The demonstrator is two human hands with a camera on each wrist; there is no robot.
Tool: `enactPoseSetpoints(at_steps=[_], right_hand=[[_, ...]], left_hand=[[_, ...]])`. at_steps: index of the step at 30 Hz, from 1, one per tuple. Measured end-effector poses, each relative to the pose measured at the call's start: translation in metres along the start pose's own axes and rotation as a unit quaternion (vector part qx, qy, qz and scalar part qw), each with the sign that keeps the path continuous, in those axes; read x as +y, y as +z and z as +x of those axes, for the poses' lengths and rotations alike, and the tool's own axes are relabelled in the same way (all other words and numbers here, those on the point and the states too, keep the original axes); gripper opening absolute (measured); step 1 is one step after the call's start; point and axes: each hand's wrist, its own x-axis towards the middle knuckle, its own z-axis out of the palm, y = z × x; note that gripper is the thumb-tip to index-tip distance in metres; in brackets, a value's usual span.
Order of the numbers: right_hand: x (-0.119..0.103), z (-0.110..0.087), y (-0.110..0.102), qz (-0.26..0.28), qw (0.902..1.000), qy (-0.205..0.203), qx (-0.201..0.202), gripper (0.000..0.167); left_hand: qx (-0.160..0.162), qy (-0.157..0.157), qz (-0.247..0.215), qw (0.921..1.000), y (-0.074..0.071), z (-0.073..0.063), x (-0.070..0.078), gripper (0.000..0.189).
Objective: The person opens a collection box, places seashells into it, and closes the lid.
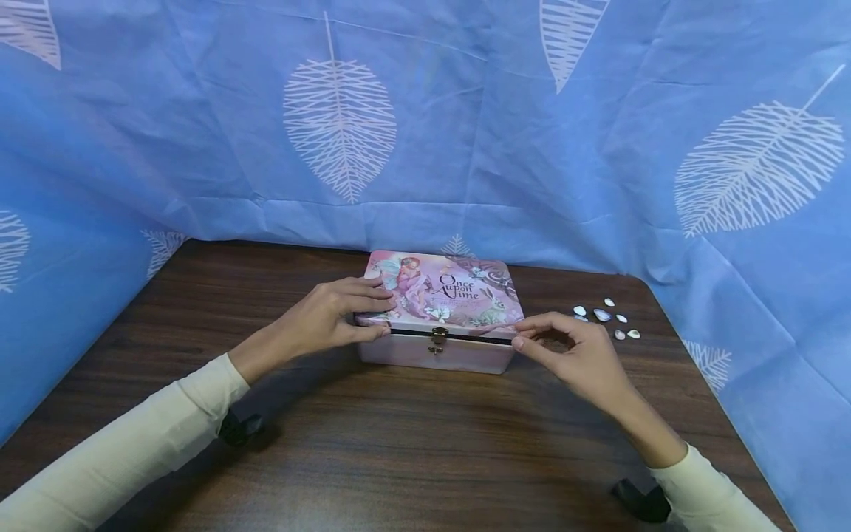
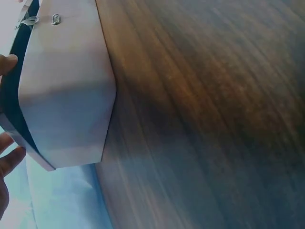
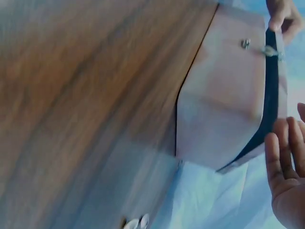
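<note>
A pink box (image 1: 435, 351) with fairy art stands on the table, its lid (image 1: 459, 292) reading "Once Upon a Time". The lid is slightly raised, leaving a dark gap along the front and side. My left hand (image 1: 326, 314) holds the lid's left front part, thumb at the front edge and fingers over the top and side. At the right front corner, my right hand (image 1: 578, 355) pinches the lid edge between thumb and fingers. Between the hands sits a metal clasp (image 1: 439, 335), unhooked from the small catch (image 1: 435, 349) on the box's front.
Several small whitish shells (image 1: 602, 315) lie on the table to the right of the box. The dark wooden table (image 1: 399, 458) ends at a blue curtain (image 1: 439, 148) with white leaf prints, close behind the box.
</note>
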Motion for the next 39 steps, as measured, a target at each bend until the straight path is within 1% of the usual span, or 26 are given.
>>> enactPoseSetpoints(at_steps=[2,4,6,10,13,16,20,23,26,31,34,39], right_hand=[[0.006,0.003,-0.003,-0.014,0.9995,-0.023,0.017,0.025],[0.012,0.006,-0.006,-0.019,0.999,-0.036,0.02,0.032],[0.017,0.009,-0.008,-0.02,0.999,-0.039,0.008,0.039],[0.029,0.013,-0.011,-0.01,0.9986,-0.038,-0.035,0.049],[0.037,0.015,-0.011,-0.003,0.9975,-0.057,-0.043,0.054],[0.042,0.018,-0.01,-0.006,0.9948,-0.097,-0.03,0.057],[0.046,0.022,-0.007,-0.019,0.988,-0.154,-0.005,0.057],[0.046,0.024,-0.006,-0.024,0.9832,-0.18,0.019,0.057],[0.045,0.025,-0.006,-0.026,0.9793,-0.196,0.042,0.058],[0.044,0.027,-0.007,-0.004,0.9788,-0.196,0.061,0.056],[0.043,0.029,-0.008,0.014,0.9805,-0.185,0.065,0.052],[0.039,0.035,-0.013,0.013,0.9816,-0.174,0.076,0.049]], left_hand=[[0.0,-0.001,-0.002,1.0,-0.001,0.001,0.001,0.04],[-0.001,-0.001,-0.003,1.0,-0.002,0.001,0.0,0.04],[0.001,0.001,-0.006,1.0,-0.003,0.001,0.001,0.039],[0.009,0.008,-0.011,0.9999,-0.003,0.003,0.0,0.038],[0.016,0.015,-0.018,0.9996,-0.003,0.006,-0.001,0.039],[0.023,0.017,-0.021,0.9994,-0.005,0.006,-0.002,0.04],[0.037,0.024,-0.02,0.9988,-0.006,0.006,-0.003,0.041],[0.054,0.038,-0.025,0.9975,-0.007,0.008,-0.004,0.041],[0.07,0.052,-0.035,0.9956,-0.009,0.01,-0.005,0.042],[0.092,0.069,-0.063,0.9913,-0.012,0.015,-0.006,0.042],[0.105,0.072,-0.076,0.9889,-0.014,0.018,-0.007,0.04],[0.128,0.071,-0.084,0.9856,-0.017,0.024,-0.009,0.03]])
